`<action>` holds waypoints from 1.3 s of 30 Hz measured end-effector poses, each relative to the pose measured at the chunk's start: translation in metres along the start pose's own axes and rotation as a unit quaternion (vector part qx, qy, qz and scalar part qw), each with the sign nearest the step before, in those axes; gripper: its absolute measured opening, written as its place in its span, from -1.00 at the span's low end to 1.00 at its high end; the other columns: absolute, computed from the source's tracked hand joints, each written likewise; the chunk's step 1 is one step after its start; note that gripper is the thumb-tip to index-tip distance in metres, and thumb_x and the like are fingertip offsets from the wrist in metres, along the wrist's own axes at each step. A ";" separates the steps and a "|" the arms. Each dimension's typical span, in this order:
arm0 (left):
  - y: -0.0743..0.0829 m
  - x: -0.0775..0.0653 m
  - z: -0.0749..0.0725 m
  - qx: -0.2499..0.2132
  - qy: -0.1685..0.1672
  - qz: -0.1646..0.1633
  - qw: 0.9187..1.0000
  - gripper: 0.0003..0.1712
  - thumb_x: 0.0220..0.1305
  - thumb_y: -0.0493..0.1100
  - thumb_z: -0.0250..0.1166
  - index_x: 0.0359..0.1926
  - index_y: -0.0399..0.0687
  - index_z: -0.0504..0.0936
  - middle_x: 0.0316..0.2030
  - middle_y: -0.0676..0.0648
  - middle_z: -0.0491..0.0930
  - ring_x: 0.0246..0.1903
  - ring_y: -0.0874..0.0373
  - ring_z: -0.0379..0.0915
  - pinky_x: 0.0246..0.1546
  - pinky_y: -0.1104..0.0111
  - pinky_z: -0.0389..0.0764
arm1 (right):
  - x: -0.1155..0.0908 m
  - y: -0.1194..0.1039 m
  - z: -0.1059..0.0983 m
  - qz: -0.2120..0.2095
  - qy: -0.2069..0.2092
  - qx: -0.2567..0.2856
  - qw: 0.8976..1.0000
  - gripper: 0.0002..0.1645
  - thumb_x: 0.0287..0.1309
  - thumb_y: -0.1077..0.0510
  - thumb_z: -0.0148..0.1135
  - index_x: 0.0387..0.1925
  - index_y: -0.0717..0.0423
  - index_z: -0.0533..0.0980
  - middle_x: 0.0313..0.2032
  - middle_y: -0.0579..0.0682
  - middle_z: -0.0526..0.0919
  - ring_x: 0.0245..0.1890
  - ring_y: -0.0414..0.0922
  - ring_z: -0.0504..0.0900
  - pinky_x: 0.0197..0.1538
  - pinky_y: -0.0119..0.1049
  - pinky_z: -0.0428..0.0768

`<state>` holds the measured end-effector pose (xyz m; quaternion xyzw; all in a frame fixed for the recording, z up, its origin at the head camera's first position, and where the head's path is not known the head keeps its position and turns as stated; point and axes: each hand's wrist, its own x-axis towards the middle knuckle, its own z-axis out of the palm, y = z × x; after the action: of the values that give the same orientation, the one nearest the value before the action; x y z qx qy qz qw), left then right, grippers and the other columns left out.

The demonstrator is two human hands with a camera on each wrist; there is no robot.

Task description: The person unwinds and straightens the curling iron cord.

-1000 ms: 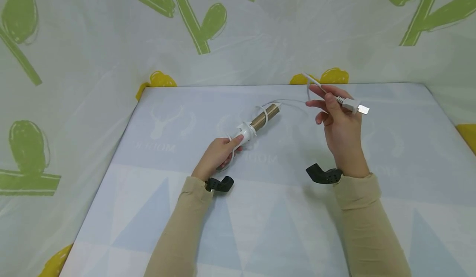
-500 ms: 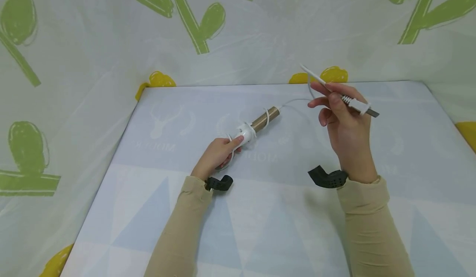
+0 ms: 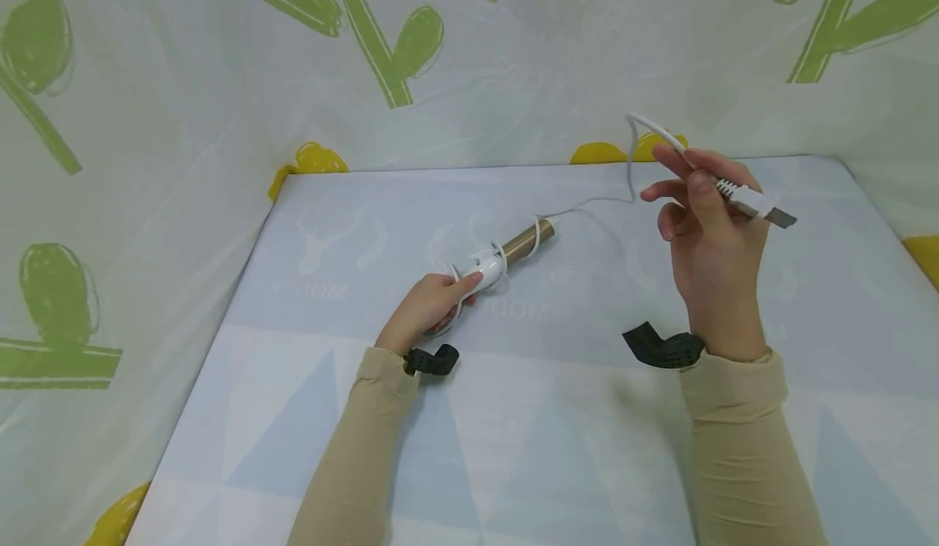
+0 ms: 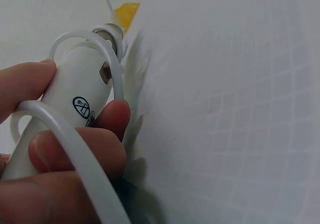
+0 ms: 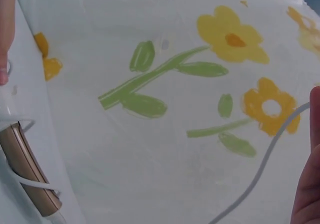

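Observation:
In the head view my left hand (image 3: 425,306) grips the white handle of a curling iron (image 3: 522,244), whose gold barrel points up and to the right, low over the table. Loops of its white cord (image 4: 75,151) wind round the handle and barrel. Dark printed marks show on the handle in the left wrist view. My right hand (image 3: 722,261) is raised on the right, pinching the cord's white plug (image 3: 751,201) between thumb and fingers, metal prongs outward. From there a free stretch of cord (image 3: 630,159) bends up, then drops back to the barrel's tip.
The table (image 3: 557,432) has a pale cloth with blue triangles. Behind it and to the left hangs a white sheet (image 3: 513,81) printed with green stems and yellow flowers. Black wrist cameras (image 3: 663,349) sit at both cuffs.
My right hand has moved right with the plug, drawing out more cord, and the cord's bend has risen. The left hand stays in place while the barrel's tip dips slightly and the loops round it shift.

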<state>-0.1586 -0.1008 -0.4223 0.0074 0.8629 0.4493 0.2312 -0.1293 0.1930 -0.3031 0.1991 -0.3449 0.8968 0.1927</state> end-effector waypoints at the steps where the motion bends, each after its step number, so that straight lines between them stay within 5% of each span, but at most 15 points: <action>1: 0.000 0.000 0.000 0.001 0.001 0.000 1.000 -0.34 -0.06 0.51 0.03 -0.46 0.05 0.60 -0.81 0.01 0.26 -0.80 0.18 0.12 -0.76 0.39 0.16 | 0.000 -0.002 0.000 -0.007 0.007 0.002 1.000 -0.63 -0.01 0.42 0.21 -0.14 0.53 0.37 -0.11 0.47 0.44 -0.47 0.18 0.55 -0.66 -0.36 0.33; 17: -0.003 0.001 0.000 -0.025 0.007 -0.004 1.000 -0.27 -0.08 0.54 0.00 -0.46 -0.01 0.57 -0.81 0.00 0.26 -0.82 0.17 0.12 -0.81 0.40 0.15 | 0.003 -0.019 0.000 -0.043 0.038 0.015 0.998 -0.58 -0.06 0.42 0.25 -0.15 0.55 0.34 -0.14 0.48 0.44 -0.50 0.21 0.53 -0.68 -0.33 0.36; 26: -0.003 0.001 0.000 -0.024 0.014 -0.005 1.000 -0.29 -0.06 0.53 -0.01 -0.45 0.00 0.57 -0.80 0.00 0.27 -0.82 0.16 0.12 -0.81 0.39 0.15 | 0.007 -0.028 0.000 -0.084 0.077 0.069 0.991 -0.53 -0.18 0.47 0.30 -0.19 0.59 0.32 -0.19 0.53 0.44 -0.60 0.25 0.51 -0.76 -0.30 0.33; 39: -0.003 0.002 0.000 -0.027 0.004 -0.021 0.999 -0.29 -0.09 0.53 0.04 -0.42 0.00 0.56 -0.79 0.01 0.27 -0.83 0.17 0.12 -0.83 0.40 0.12 | 0.004 -0.045 -0.001 -0.125 0.106 0.050 0.985 -0.59 -0.06 0.49 0.20 -0.17 0.52 0.24 -0.18 0.50 0.45 -0.62 0.24 0.50 -0.77 -0.31 0.33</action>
<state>-0.1598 -0.1020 -0.4258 -0.0188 0.8512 0.4680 0.2370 -0.1111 0.2257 -0.2776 0.1535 -0.2501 0.8978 0.3283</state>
